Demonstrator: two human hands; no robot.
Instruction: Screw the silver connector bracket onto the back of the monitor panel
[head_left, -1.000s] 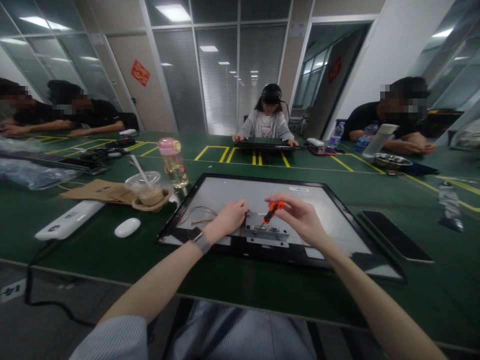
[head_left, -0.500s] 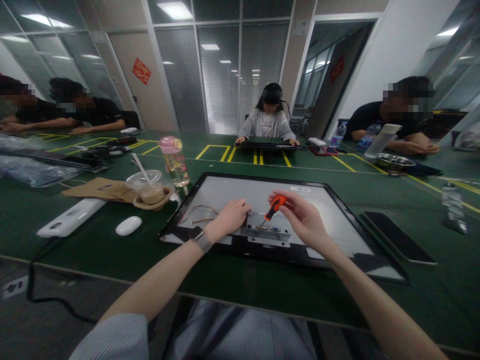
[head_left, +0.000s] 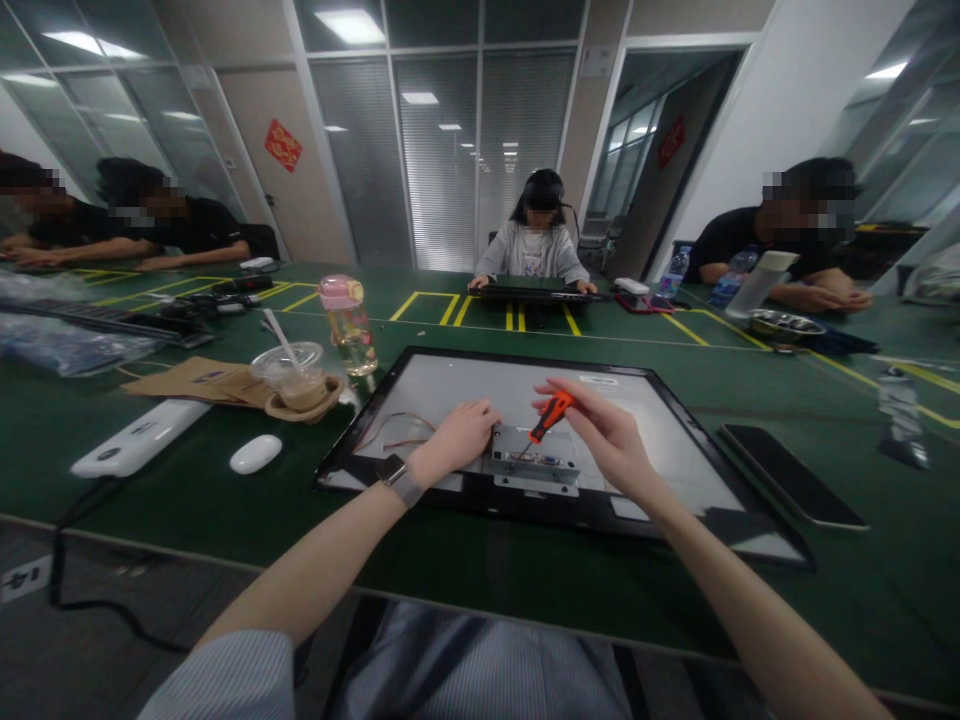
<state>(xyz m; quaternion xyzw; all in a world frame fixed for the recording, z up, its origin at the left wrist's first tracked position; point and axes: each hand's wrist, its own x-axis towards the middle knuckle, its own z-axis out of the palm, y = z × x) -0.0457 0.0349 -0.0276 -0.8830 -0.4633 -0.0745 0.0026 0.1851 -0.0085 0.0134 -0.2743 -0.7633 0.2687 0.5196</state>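
A monitor panel lies face down on the green table, its grey metal back showing. A small metal board sits near its front edge. My right hand is closed on an orange-handled screwdriver, whose tip points down at the board. My left hand rests on the panel at the board's left edge, fingers curled against it. Thin coloured wires loop over the panel to the left of that hand.
A plastic cup with a straw, a pink-capped bottle, a white mouse and a white power strip lie to the left. A dark phone-like slab lies to the right. Other people sit at the far side.
My right hand with the screwdriver has shifted slightly up and right; the left hand stays on the board's edge.
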